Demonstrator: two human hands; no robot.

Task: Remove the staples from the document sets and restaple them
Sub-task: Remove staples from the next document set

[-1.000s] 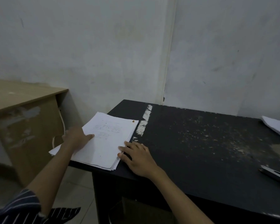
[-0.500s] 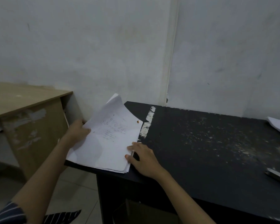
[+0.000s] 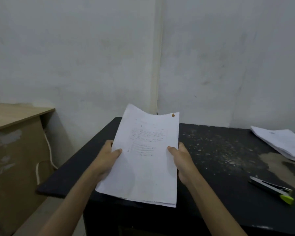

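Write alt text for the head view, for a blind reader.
A left hand and right hand hold a stack of papers by its sides above a black table. A stapler and another paper pile lie at right.

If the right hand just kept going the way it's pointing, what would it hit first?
Probably the white wall behind the black table. The right hand, gripping the document set, points forward and slightly left over it; nothing seems to stand in that line, though depth is hard to judge.

Plain office: black desk (image 3: 211, 167), paper stack (image 3: 279, 143), stapler (image 3: 271, 186), bare walls (image 3: 75, 57).
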